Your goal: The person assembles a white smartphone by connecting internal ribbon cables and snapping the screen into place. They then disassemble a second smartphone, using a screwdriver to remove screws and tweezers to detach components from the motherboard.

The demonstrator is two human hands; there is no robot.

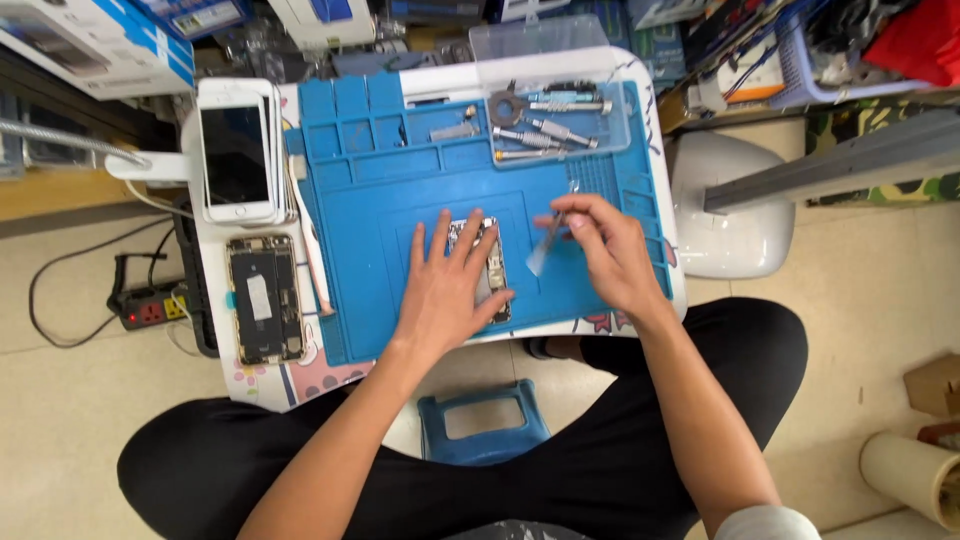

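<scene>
My left hand (445, 290) lies flat, pinning the opened phone (487, 268), long axis pointing away from me; my right hand (605, 255), pinching a thin pry tool (545, 245), sits just right of it.

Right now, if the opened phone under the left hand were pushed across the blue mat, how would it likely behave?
The opened phone looks flat and rigid, so it would probably slide rather than roll or tip. Its exposed internals suggest it is fragile. The left hand lies flat on it, and the blue mat may grip it somewhat.
</scene>
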